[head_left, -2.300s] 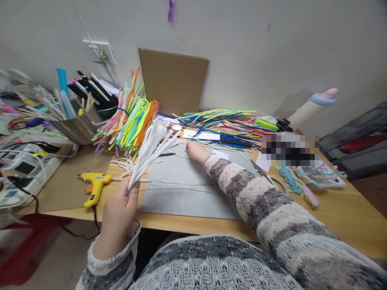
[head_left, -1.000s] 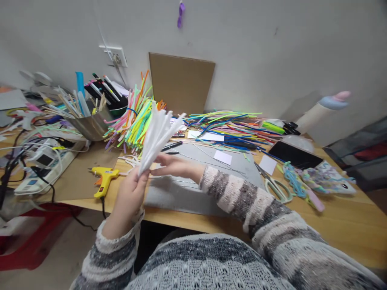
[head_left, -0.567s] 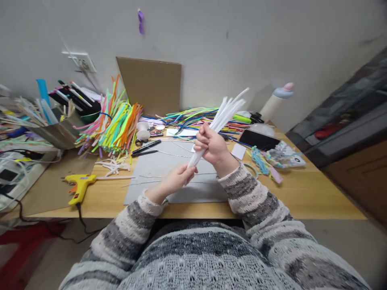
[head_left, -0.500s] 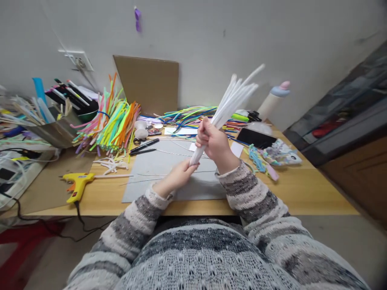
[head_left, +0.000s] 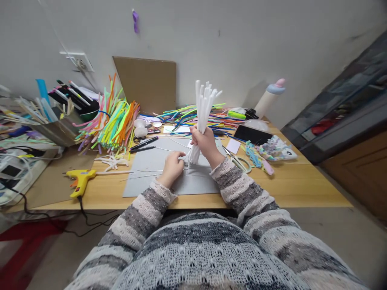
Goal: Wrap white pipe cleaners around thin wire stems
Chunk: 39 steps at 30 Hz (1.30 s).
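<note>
Step in hand, as judged: squaring a white pipe-cleaner bundle (head_left: pixel 202 105). The bundle stands near upright over the grey mat (head_left: pixel 151 179), w/ its lower tips on or just above the mat's far half and its upper tips fanned slightly. The R hand (head_left: pixel 206 143) is closed round the bundle below mid-length and carries it. The L hand (head_left: pixel 171 166) sits at the foot of the bundle, fingers curled and touching the lower tips; whether it pinches them cannot be told. Next move, as judged: calls for a firm R grip and an even tap, since the stems are loose and uneven at the top. The mat lies on a wooden desk (head_left: pixel 290 187), at its near edge. Left of the mat: a yellow glue gun (head_left: pixel 79 179) and white offcuts (head_left: pixel 112 162). Behind-left of the mat: a fan of coloured pipe cleaners (head_left: pixel 116 123) and a metal pen tub (head_left: pixel 59 131). Behind the mat: a cardboard sheet (head_left: pixel 146 82) leaning on the pale wall (head_left: pixel 242 36). Right of the mat: scissors (head_left: pixel 238 162) and a dark tablet (head_left: pixel 252 135).
</note>
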Motion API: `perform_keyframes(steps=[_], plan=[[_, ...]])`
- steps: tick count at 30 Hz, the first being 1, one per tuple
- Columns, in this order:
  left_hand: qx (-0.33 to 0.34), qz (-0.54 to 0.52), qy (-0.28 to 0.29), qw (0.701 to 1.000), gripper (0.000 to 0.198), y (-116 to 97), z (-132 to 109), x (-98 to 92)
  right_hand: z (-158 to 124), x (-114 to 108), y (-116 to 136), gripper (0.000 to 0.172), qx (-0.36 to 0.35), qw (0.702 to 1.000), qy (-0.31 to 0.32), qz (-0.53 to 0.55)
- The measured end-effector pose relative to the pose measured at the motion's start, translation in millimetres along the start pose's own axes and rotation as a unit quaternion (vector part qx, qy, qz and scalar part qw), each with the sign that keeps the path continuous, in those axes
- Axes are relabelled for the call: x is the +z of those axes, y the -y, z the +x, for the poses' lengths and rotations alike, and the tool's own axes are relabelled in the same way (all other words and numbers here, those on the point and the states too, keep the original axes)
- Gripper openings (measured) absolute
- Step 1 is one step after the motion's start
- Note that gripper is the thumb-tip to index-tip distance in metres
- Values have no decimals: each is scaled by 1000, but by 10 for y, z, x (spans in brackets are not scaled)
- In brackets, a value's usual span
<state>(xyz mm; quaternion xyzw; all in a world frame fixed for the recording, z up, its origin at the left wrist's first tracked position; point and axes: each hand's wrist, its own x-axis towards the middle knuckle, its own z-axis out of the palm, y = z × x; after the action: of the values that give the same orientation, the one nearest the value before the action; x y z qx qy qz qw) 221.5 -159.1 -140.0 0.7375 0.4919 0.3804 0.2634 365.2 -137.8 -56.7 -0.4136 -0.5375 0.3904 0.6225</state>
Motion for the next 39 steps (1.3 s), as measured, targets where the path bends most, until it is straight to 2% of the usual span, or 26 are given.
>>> perform_keyframes(steps=[5, 9, 11, 13, 16, 19, 22, 24, 31, 39], plan=[[10, -67, -1, 998, 31, -56, 33, 29, 41, 22, 125, 27, -20, 1000, 10, 8], [32, -180, 48, 982, 45, -102, 40, 40, 76, 44, 106, 29, 15, 993, 7, 117], [21, -201, 80, 976, 43, -119, 28, 56, 69, 52, 51, 29, 47, 979, -21, 198], [1, -191, 91, 977, 29, -137, 11, 73, 21, 60, -30, 28, 73, 958, -39, 274], [-5, -191, 76, 979, 25, -169, -20, 79, -122, 67, -183, 27, 122, 933, 2, 338], [-4, -201, 49, 978, 28, -195, -40, 47, -243, 31, -315, 26, 162, 921, 29, 354], [-16, -214, -6, 977, 28, -198, -11, 7, -261, -53, -380, 22, 151, 918, 3, 368], [-25, -217, -21, 976, 25, -192, 36, 3, -245, -100, -399, 20, 152, 914, -9, 376], [-68, -240, 27, 968, 21, -208, 108, 59, -283, -106, -459, 16, 204, 896, -19, 393], [-128, -304, 80, 941, 20, -223, 102, -133, -233, -204, -446, 9, 199, 884, -41, 421]])
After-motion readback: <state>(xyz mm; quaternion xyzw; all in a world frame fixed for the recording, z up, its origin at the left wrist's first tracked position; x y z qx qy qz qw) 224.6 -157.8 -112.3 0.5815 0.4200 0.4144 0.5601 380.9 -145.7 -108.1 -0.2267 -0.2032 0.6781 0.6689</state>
